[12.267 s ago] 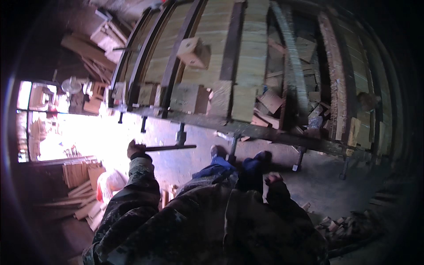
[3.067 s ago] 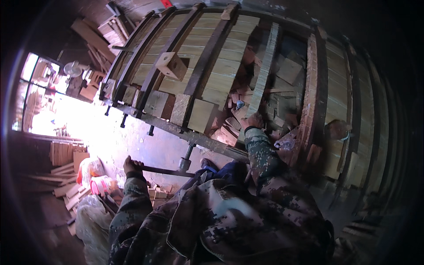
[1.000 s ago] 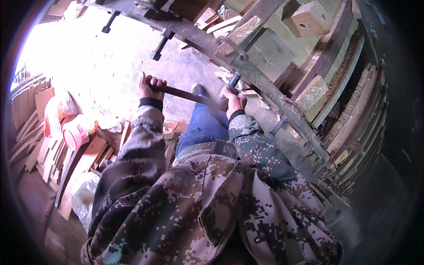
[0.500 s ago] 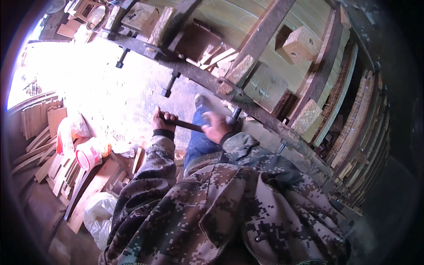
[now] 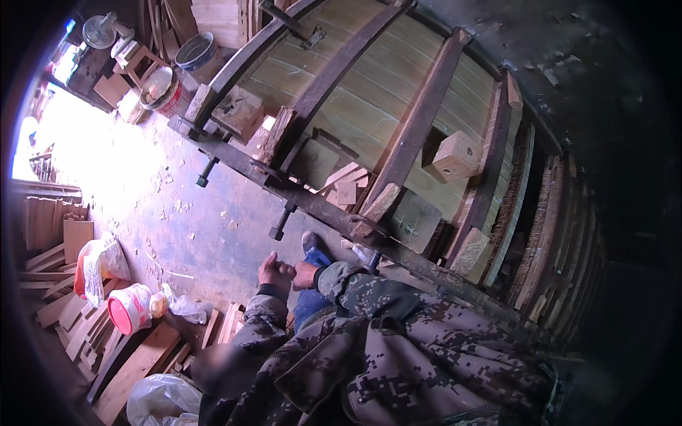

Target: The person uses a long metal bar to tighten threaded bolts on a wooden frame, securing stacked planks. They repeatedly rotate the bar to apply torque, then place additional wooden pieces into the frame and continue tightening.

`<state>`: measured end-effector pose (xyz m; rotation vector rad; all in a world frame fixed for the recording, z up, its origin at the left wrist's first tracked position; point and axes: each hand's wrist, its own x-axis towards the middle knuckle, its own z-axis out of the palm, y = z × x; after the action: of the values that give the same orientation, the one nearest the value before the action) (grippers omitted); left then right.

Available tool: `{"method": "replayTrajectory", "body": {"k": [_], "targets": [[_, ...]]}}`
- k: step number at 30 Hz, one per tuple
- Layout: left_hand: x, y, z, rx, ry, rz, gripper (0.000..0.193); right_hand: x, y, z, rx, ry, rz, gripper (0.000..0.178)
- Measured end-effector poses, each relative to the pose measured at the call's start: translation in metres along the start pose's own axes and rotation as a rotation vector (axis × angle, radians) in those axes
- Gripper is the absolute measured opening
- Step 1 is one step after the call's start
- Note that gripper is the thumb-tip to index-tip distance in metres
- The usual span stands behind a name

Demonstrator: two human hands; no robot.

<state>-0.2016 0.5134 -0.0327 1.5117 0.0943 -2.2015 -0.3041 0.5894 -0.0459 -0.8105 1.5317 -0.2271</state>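
Observation:
My left hand [image 5: 274, 272] is closed, fingers curled, over the floor in front of my body. Right beside it my right hand [image 5: 306, 275] is closed too, the two hands close together or touching. Whether either one holds anything is hidden; the dark bar seen earlier does not show now. Beyond my hands, threaded bolts stick out of the near beam of a dark metal clamping frame [image 5: 323, 206]. The nearest plain one is a long bolt [image 5: 282, 221]; another bolt [image 5: 374, 261] sits right of my right hand. Light wooden boards [image 5: 355, 78] lie within the frame.
Wooden blocks [image 5: 458, 157] rest on the frame. At lower left lie a red-and-white bucket [image 5: 130, 309], wood offcuts [image 5: 145, 366] and a plastic bag [image 5: 163, 399]. Pails [image 5: 162, 91] stand at upper left. Stacked boards [image 5: 547, 227] fill the right side.
My right hand has come left, away from the bolt, to my left hand. The dark bar that spanned from the left hand toward that bolt has gone from sight. The view has shifted.

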Motion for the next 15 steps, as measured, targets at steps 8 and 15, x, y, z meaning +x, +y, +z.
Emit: {"method": "replayTrajectory", "body": {"k": [8,15], "targets": [[-0.084,-0.024,0.028,0.243,-0.149,0.261,0.034,-0.060,-0.004,0.000,0.041,0.163,-0.223,0.016],[-0.226,-0.210,0.024,1.165,-0.463,1.022,0.033,-0.180,0.130,0.038,-0.049,0.576,-1.051,0.031]]}}
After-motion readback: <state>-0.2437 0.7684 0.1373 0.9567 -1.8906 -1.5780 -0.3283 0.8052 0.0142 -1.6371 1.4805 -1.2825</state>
